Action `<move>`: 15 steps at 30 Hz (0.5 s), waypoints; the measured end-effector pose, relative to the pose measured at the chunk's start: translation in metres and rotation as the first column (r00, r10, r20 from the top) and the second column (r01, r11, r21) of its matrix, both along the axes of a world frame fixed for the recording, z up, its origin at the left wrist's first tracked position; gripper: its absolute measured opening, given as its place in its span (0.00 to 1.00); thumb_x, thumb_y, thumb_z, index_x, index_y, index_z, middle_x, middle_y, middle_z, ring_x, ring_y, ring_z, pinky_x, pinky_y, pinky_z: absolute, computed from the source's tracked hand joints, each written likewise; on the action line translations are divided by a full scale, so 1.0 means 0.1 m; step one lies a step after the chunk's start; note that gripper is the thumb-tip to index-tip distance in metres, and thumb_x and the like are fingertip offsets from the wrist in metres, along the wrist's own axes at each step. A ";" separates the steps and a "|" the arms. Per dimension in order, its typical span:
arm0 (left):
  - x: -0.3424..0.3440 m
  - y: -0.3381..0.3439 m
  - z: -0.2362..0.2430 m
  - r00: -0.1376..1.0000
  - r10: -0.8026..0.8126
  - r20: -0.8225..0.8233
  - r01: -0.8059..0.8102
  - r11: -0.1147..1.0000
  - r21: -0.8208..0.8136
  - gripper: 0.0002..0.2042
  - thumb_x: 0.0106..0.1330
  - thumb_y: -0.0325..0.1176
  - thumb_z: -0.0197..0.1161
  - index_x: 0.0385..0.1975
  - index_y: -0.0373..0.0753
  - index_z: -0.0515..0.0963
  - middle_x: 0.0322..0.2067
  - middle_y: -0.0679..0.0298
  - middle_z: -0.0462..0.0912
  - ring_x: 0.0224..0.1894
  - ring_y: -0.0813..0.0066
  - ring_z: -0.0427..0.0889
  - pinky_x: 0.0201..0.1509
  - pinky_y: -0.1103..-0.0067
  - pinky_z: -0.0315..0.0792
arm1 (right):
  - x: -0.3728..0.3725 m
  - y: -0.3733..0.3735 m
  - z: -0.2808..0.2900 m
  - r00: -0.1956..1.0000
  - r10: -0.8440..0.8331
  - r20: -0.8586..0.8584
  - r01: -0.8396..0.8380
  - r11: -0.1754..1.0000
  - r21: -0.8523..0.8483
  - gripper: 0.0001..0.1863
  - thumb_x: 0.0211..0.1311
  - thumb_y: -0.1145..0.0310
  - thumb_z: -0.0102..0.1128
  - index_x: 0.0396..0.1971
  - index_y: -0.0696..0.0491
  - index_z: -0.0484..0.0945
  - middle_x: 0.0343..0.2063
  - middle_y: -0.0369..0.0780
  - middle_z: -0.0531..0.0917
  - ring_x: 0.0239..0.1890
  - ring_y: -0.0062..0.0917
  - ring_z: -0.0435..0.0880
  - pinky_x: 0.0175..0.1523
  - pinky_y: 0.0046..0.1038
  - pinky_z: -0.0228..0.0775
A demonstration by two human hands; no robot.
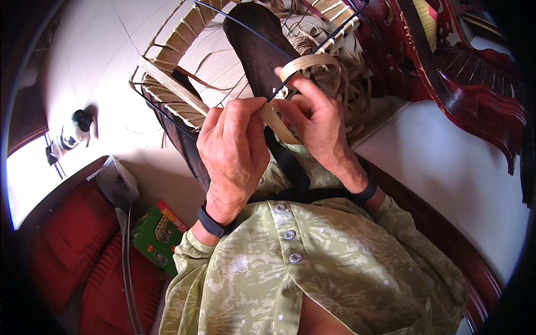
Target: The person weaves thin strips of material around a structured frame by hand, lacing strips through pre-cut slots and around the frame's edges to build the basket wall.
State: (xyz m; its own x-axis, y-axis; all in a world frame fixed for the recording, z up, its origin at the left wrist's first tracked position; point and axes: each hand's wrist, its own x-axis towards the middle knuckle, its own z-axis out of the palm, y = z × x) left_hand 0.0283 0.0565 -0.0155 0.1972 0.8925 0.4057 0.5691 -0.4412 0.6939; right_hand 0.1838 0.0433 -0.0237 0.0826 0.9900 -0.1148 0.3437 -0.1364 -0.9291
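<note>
A wire frame (237, 21) with thin black rods lies across my lap, its sides partly wrapped in tan flat strip. My left hand (231, 148) pinches at one black rod, thumb and forefinger pressed together beside the strip. A length of tan strip (176, 86) runs from the frame's left corner to this hand. My right hand (315, 120) is just right of it, fingers bent around the strip, forefinger raised under a curved loop (312, 62). Part of the strip hangs down between both hands. The exact grip at the fingertips is partly hidden.
Loose tan strips (349, 84) lie heaped beyond my right hand. Carved dark red wooden furniture (446, 84) stands at the right. To the left are a green and red box (159, 237), a red ridged seat (106, 268) and a black and white object (78, 131) on the pale floor.
</note>
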 end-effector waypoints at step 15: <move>0.00 0.00 -0.02 0.999 0.010 0.044 -0.010 1.000 0.001 0.08 0.59 0.19 0.64 0.36 0.38 0.78 0.26 0.62 0.79 0.24 0.63 0.76 0.33 0.74 0.69 | 3.42 -0.70 0.34 0.371 -0.494 0.786 0.776 0.630 0.029 0.24 0.59 0.47 0.68 0.40 0.54 0.83 0.14 0.33 0.77 0.10 0.15 0.67 0.14 0.19 0.57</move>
